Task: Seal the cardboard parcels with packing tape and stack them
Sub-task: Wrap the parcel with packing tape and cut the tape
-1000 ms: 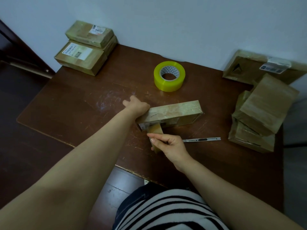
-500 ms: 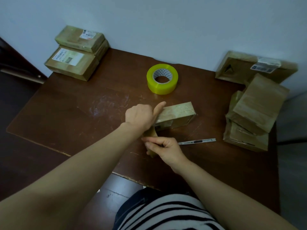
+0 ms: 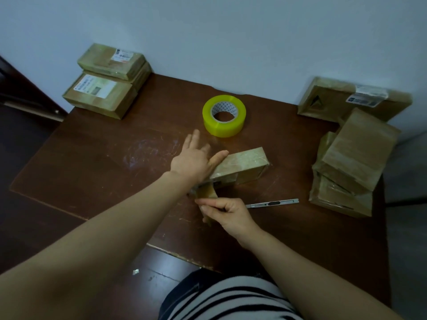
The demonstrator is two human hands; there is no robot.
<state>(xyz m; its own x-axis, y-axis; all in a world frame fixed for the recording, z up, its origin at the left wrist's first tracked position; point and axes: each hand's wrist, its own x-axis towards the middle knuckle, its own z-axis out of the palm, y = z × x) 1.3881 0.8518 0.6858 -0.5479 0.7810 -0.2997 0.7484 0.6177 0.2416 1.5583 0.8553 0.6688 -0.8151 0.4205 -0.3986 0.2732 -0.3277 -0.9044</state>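
A long cardboard parcel (image 3: pixel 242 166) wrapped in tape lies in the middle of the brown table (image 3: pixel 104 162). My left hand (image 3: pixel 194 158) lies flat with spread fingers over the parcel's left end, thumb along its top. My right hand (image 3: pixel 225 210) pinches a loose strip of tape (image 3: pixel 206 192) that runs from the parcel's near left corner toward me. The yellow tape roll (image 3: pixel 224 115) sits behind the parcel.
A utility knife (image 3: pixel 273 203) lies right of my right hand. Two labelled parcels (image 3: pixel 105 82) are stacked at the back left corner. A heap of several parcels (image 3: pixel 353 158) fills the right side. The table's near edge is close to my striped shirt.
My left hand went from a fist at the parcel's left end to flat, spread fingers over it. My right hand keeps pinching the tape strip. The parcel turned slightly.
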